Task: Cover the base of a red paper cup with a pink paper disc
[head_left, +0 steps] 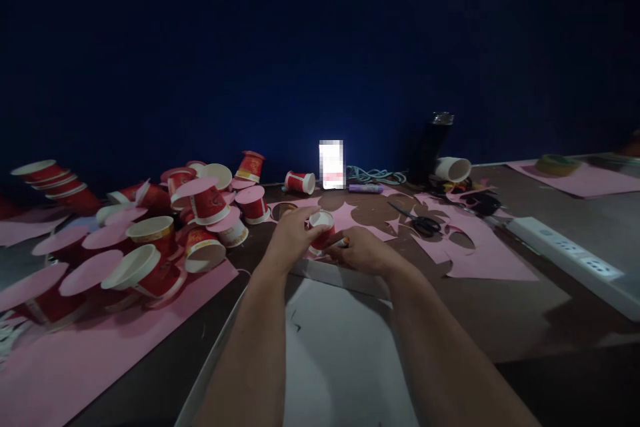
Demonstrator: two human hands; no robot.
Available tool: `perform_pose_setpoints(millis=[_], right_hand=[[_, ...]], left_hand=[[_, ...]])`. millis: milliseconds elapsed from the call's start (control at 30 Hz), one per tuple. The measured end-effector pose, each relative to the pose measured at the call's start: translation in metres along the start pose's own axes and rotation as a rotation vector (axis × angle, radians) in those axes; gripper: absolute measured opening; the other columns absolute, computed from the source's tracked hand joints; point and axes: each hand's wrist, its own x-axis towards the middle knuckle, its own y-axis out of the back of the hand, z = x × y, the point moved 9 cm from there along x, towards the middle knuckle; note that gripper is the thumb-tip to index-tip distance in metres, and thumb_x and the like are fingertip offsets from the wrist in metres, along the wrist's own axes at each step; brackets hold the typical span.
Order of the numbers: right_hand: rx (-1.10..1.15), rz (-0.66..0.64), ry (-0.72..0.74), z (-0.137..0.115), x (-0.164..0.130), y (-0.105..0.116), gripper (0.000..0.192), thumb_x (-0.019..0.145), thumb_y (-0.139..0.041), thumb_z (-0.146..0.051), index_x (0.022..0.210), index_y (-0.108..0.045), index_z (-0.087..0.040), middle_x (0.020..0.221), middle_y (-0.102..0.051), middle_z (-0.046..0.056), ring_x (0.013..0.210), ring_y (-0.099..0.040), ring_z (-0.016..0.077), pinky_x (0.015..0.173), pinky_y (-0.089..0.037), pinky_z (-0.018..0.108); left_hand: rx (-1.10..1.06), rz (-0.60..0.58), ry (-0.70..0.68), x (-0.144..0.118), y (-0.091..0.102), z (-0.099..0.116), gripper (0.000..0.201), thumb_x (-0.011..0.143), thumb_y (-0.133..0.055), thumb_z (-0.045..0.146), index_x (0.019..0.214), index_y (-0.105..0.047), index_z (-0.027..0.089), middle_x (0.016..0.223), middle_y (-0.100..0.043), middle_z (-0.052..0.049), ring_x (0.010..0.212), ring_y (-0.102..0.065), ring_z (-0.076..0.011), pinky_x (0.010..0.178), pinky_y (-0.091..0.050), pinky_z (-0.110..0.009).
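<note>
The left hand point(293, 233) wraps a small red cup point(321, 227) from the left, fingers curled round its wall, so the cup sits upright, white mouth up, its long axis near vertical, between the two hands at the far edge of a white board point(340, 347). The right hand point(365, 252) lies just right of the cup and touching it low down, clenched on a thin pen-like thing (only a pale tip shows near the cup's base, so what it is I cannot tell). The cup is thus held by the left hand and met from the right by the other; both are equally close. Under and beyond the hands lies pink paper point(465, 247) with round holes cut out of it, and scissors point(423, 223) rest on it to the right. Farther right runs a white power strip point(575, 257). To the left, on another pink sheet, is a heap of red cups point(165, 240), many capped with pink discs. At the far edge stand a lit phone point(331, 164), a dark flask point(430, 143) and a roll of tape point(556, 163).
</note>
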Motion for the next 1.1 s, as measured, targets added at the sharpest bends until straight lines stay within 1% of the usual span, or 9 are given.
perform_pose_setpoints(millis=[100,233,333,467,600,667,800,933,1100], right_hand=[[0.017,0.005,-0.041,0.006,-0.001,0.007,0.025,0.078,-0.058,-0.036,0.085,-0.073,-0.018,0.063,-0.067,0.002,0.053,-0.056,0.0124,0.048,-0.036,0.021],[-0.053,0.09,-0.071,0.013,0.001,0.021,0.02,0.075,-0.06,-0.032,0.083,-0.073,-0.019,0.07,-0.071,0.003,0.059,-0.059,0.0134,0.054,-0.04,0.021],[-0.062,0.119,-0.12,0.024,0.004,0.027,0.017,0.074,-0.06,-0.031,0.076,-0.072,-0.019,0.068,-0.07,0.002,0.059,-0.059,0.0133,0.054,-0.039,0.021],[-0.034,0.127,-0.174,0.038,0.007,0.03,0.022,0.075,-0.059,-0.036,0.065,-0.069,-0.018,0.064,-0.069,0.002,0.056,-0.059,0.0129,0.051,-0.038,0.022],[-0.042,0.168,-0.283,0.056,0.01,0.036,0.026,0.075,-0.06,-0.041,0.063,-0.068,-0.019,0.064,-0.07,0.004,0.054,-0.06,0.0132,0.052,-0.039,0.023],[-0.039,0.192,-0.302,0.062,0.011,0.039,0.028,0.076,-0.06,-0.042,0.062,-0.067,-0.019,0.064,-0.07,0.005,0.054,-0.06,0.0133,0.051,-0.039,0.023],[-0.043,0.247,-0.296,0.064,0.013,0.045,0.026,0.075,-0.061,-0.04,0.063,-0.067,-0.018,0.064,-0.07,0.005,0.053,-0.06,0.0137,0.049,-0.039,0.023],[-0.026,0.266,-0.304,0.062,0.012,0.047,0.027,0.078,-0.058,-0.037,0.063,-0.067,-0.017,0.064,-0.07,0.005,0.054,-0.06,0.013,0.049,-0.039,0.022],[-0.007,0.292,-0.344,0.059,0.009,0.05,0.024,0.079,-0.058,-0.035,0.066,-0.068,-0.017,0.069,-0.071,0.005,0.057,-0.062,0.0133,0.053,-0.041,0.022]], left_hand=[[0.005,0.005,-0.001,-0.001,0.001,0.001,0.041,0.078,-0.063,0.038,0.114,-0.065,0.018,0.116,-0.066,-0.008,0.108,-0.058,-0.0216,0.095,-0.044,-0.034],[0.009,0.008,-0.011,-0.001,0.002,0.004,0.04,0.079,-0.062,0.037,0.114,-0.065,0.018,0.118,-0.066,-0.007,0.109,-0.058,-0.0216,0.096,-0.043,-0.034],[0.022,-0.004,-0.005,-0.002,0.002,0.005,0.038,0.08,-0.06,0.035,0.114,-0.065,0.018,0.117,-0.066,-0.007,0.108,-0.059,-0.0217,0.096,-0.043,-0.035],[0.02,-0.003,-0.005,-0.002,0.003,0.005,0.038,0.08,-0.06,0.035,0.114,-0.065,0.018,0.117,-0.066,-0.008,0.108,-0.059,-0.0224,0.097,-0.043,-0.036],[0.02,-0.001,-0.016,-0.002,0.003,0.006,0.038,0.08,-0.061,0.036,0.113,-0.065,0.018,0.117,-0.066,-0.008,0.109,-0.058,-0.0224,0.098,-0.042,-0.036],[0.025,0.004,-0.017,-0.002,0.003,0.006,0.038,0.08,-0.061,0.036,0.113,-0.065,0.018,0.117,-0.066,-0.007,0.109,-0.058,-0.0221,0.097,-0.042,-0.036],[0.03,0.008,-0.029,-0.002,0.003,0.006,0.038,0.08,-0.061,0.034,0.114,-0.065,0.018,0.116,-0.067,-0.007,0.108,-0.058,-0.022,0.097,-0.042,-0.035],[0.039,0.002,-0.016,-0.002,0.002,0.005,0.037,0.08,-0.061,0.033,0.114,-0.065,0.018,0.115,-0.067,-0.008,0.106,-0.059,-0.0223,0.097,-0.043,-0.036],[0.033,0.004,-0.017,-0.002,0.003,0.006,0.038,0.079,-0.061,0.032,0.114,-0.065,0.017,0.115,-0.067,-0.008,0.105,-0.059,-0.0222,0.096,-0.044,-0.036]])
